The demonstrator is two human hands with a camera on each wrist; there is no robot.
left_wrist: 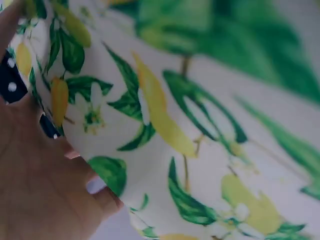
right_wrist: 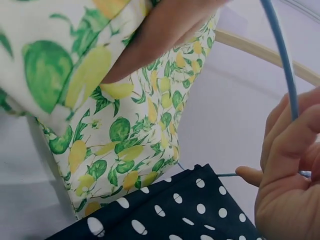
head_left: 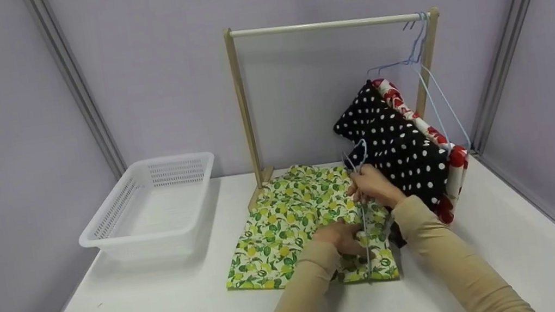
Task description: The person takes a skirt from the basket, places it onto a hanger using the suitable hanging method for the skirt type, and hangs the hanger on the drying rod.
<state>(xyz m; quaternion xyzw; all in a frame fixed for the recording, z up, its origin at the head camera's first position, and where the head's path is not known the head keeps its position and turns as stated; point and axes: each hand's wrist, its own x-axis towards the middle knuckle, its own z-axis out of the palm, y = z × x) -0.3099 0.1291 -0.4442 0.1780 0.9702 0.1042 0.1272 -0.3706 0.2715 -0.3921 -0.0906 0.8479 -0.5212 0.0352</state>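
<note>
A white garment with a yellow and green lemon print lies spread on the table. My left hand is at its lower right part. In the left wrist view, the left palm shows beside the cloth's edge, with the fingers partly hidden behind the fabric. My right hand grips a light blue wire hanger below its hook. The hanger stretches down over the garment's right side. In the right wrist view, curled fingers wrap round the blue wire.
A wooden rack with a white rail stands at the back. On its right end hang blue hangers with a black polka-dot garment and a red-and-white one, close to my right arm. A white basket sits at the left.
</note>
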